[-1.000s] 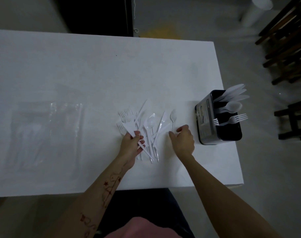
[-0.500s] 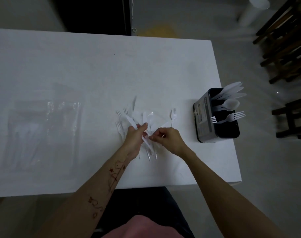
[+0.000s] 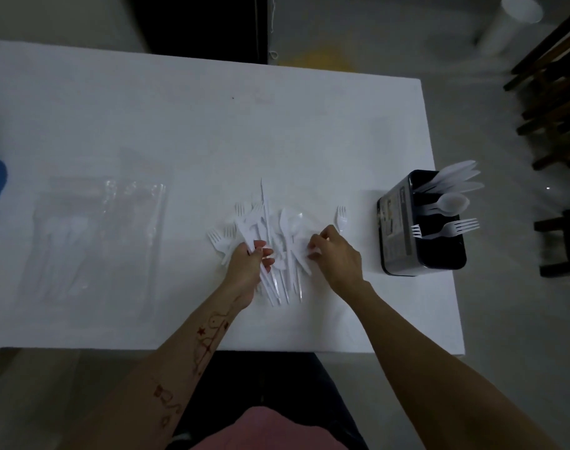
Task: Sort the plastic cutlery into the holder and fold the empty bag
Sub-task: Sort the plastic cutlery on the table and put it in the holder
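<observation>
Head view: both hands at the cutlery pile (image 3: 277,235) on the white table (image 3: 212,125).
Left hand (image 3: 249,264) grips several pieces; right hand (image 3: 335,254) pinches one white piece. Holder (image 3: 403,228) stands right, bag (image 3: 98,241) lies left.

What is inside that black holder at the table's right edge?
The black holder shows white plastic knives at its far end, a spoon in the middle and forks nearest. Their handles and any dividers below the rim are hidden.
</observation>
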`<action>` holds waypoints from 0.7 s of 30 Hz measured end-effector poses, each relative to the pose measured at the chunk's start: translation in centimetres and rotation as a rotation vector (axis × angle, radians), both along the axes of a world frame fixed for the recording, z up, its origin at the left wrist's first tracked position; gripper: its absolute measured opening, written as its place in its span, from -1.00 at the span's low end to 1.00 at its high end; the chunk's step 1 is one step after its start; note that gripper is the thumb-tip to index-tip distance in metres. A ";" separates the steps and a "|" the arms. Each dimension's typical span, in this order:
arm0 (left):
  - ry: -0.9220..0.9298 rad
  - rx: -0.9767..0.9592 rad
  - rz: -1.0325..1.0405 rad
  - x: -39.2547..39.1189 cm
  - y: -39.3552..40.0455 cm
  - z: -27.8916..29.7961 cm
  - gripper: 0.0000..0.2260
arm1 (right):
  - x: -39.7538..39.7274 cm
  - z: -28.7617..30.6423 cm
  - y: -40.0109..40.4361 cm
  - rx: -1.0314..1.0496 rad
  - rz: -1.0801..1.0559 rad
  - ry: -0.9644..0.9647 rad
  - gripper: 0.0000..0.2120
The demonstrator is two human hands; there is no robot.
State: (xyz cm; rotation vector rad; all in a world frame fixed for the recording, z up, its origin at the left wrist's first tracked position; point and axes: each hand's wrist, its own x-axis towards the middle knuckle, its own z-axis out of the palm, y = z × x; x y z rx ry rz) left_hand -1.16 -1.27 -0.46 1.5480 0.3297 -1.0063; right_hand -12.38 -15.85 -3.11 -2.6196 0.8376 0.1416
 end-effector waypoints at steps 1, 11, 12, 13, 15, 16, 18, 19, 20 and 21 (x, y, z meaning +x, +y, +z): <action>0.002 -0.001 0.006 0.0 0.1 0.0 -0.86 | -0.3 0.1 -0.2 -0.009 -0.015 -0.002 -0.88; 0.028 -0.014 -0.022 -1.0 -0.3 0.0 -0.87 | -3.7 -0.1 -0.6 -0.041 -0.214 -0.097 -0.88; 0.027 -0.013 -0.027 -1.1 -0.3 0.0 -0.86 | -3.9 -0.2 -0.5 0.007 -0.245 -0.086 -0.88; 0.025 -0.012 -0.030 -1.1 -0.3 0.0 -0.86 | -4.0 -0.4 -0.5 0.050 -0.269 -0.067 -0.88; 0.026 -0.006 -0.034 -1.2 -0.2 -0.2 -0.86 | -4.0 -0.8 -0.5 0.118 -0.299 -0.034 -0.86; 0.026 0.000 -0.038 -1.1 -0.1 -0.2 -0.85 | -3.9 -0.8 -0.4 0.167 -0.331 -0.027 -0.83; 0.024 0.010 -0.044 -1.1 0.2 -0.4 -0.85 | -3.5 -0.5 -0.5 0.289 -0.422 -0.030 -0.76; 0.025 0.012 -0.046 -1.1 0.3 -0.5 -0.84 | -3.2 -0.4 -0.5 0.340 -0.463 -0.031 -0.74; 0.028 0.014 -0.047 -1.1 0.5 -0.5 -0.84 | -3.0 -0.2 -0.4 0.369 -0.491 -0.031 -0.74; 0.033 0.013 -0.046 -1.1 0.6 -0.6 -0.84 | -2.7 -0.2 -0.3 0.375 -0.512 -0.030 -0.74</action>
